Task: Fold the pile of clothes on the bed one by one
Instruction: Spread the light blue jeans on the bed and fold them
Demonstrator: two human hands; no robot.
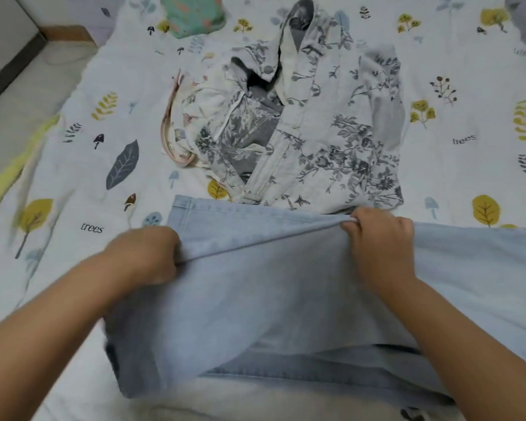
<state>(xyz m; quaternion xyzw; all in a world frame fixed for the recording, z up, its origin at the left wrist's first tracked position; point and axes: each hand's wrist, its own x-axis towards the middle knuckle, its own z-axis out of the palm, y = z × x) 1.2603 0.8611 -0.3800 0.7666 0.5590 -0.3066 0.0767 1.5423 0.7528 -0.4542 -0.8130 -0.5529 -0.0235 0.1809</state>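
Note:
Light blue jeans [264,293] lie across the near part of the bed, one layer lifted into a ridge. My left hand [148,256] grips the left end of that raised edge in a fist. My right hand [377,241] pinches the same edge further right, fingers curled over the fabric. Behind the jeans sits a pile of clothes [301,132]: a white garment with grey flower print on top, a grey one under it, and a pale piece with pink trim [176,129] at its left.
The bed sheet [73,165] is white with printed leaves, trees and mushrooms. A folded teal patterned item [192,13] lies at the far edge. The floor and a dark strip [6,68] run along the bed's left side.

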